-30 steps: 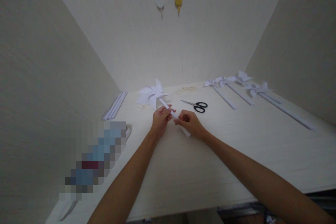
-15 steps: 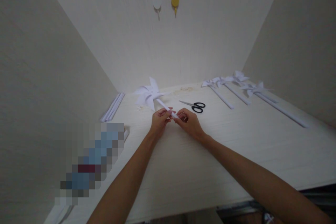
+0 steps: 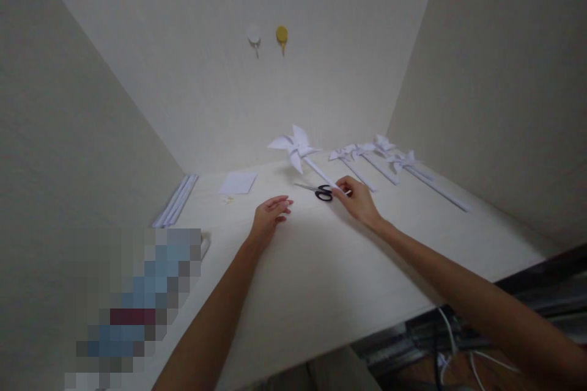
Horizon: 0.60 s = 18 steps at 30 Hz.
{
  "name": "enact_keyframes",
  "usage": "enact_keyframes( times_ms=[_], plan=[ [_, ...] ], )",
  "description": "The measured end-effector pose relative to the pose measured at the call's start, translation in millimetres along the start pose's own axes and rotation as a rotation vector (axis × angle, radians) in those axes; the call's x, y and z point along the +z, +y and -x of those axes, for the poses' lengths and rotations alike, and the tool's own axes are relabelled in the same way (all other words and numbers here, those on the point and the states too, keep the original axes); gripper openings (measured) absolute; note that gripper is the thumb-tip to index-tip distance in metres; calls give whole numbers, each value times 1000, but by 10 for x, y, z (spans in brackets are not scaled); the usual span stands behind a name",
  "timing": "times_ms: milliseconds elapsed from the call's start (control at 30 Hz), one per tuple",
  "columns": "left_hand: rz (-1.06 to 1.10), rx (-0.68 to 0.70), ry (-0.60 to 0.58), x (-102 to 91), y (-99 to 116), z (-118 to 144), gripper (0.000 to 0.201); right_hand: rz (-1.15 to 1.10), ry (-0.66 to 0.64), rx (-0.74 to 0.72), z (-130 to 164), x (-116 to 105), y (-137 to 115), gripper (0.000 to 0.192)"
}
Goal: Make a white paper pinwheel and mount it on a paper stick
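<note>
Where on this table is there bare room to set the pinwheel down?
Bare table spreads between the two forearms, and from the left hand to the paper square. It is crowded by the right hand, which holds the pinwheel over the scissors, beside the finished pinwheels.

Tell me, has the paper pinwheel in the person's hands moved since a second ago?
Yes. The pinwheel, now only in the right hand, has moved right, passing over the scissors toward the finished pinwheels.
</note>
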<state>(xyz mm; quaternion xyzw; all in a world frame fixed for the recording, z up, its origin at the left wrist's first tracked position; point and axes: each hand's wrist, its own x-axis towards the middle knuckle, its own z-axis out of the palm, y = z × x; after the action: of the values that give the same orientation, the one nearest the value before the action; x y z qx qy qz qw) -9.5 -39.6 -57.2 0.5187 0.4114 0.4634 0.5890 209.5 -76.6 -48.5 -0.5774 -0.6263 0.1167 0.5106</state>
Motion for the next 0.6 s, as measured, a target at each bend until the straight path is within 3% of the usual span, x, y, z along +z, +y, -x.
enact_keyframes(
  times_ms=[133,267,400,600],
  plan=[
    [-5,6,-9,5,15,9,33,178,98,74,-19,-663,382,17],
    [-13,3,-7,3,26,12,33,407,200,216,61,-1091,740,17],
    [1,-3,-5,-7,18,0,32,478,234,302,158,-1235,950,18],
    [-6,-12,-7,-5,20,-7,30,548,218,360,200,-1220,1071,18]
  ],
)
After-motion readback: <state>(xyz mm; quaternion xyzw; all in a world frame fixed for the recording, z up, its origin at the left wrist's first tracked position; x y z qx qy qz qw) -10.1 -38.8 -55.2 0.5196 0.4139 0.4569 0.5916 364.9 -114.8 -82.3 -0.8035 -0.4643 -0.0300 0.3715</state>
